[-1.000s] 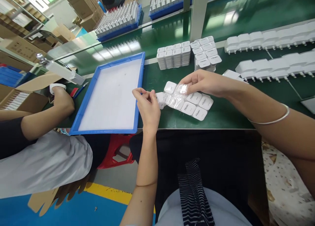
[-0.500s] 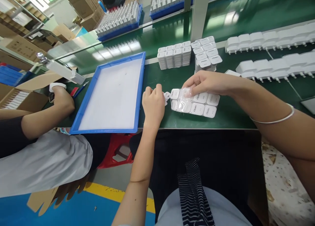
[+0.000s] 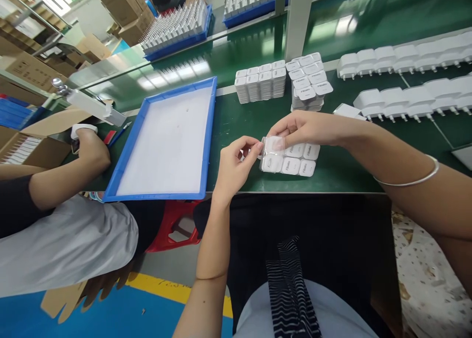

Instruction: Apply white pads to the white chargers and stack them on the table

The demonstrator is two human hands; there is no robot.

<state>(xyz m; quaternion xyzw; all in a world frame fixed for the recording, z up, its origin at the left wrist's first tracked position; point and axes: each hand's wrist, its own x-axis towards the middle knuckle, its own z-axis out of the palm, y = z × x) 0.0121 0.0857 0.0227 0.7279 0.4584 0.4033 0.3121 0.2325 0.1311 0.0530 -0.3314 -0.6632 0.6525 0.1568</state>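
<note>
A pack of small white rounded-square pieces with dark print lies near the table's front edge. Clear plastic film covers its left end. My left hand pinches the pack's left edge, thumb and forefinger together at the film. From above, my right hand grips the film and the pack's far side; its fingertips are partly hidden. Behind the hands stand a neat stack of similar white pieces and a looser stack.
A blue-rimmed tray with a white bottom is on my left. White plug adapters stand in rows at the right. A co-worker's arm rests on the table at far left. Beyond the ledge are trays of white parts.
My left hand has moved right and turned, from a closed grip beside the pack to a pinch at its left edge. The small white piece near its fingers is now mostly hidden.
</note>
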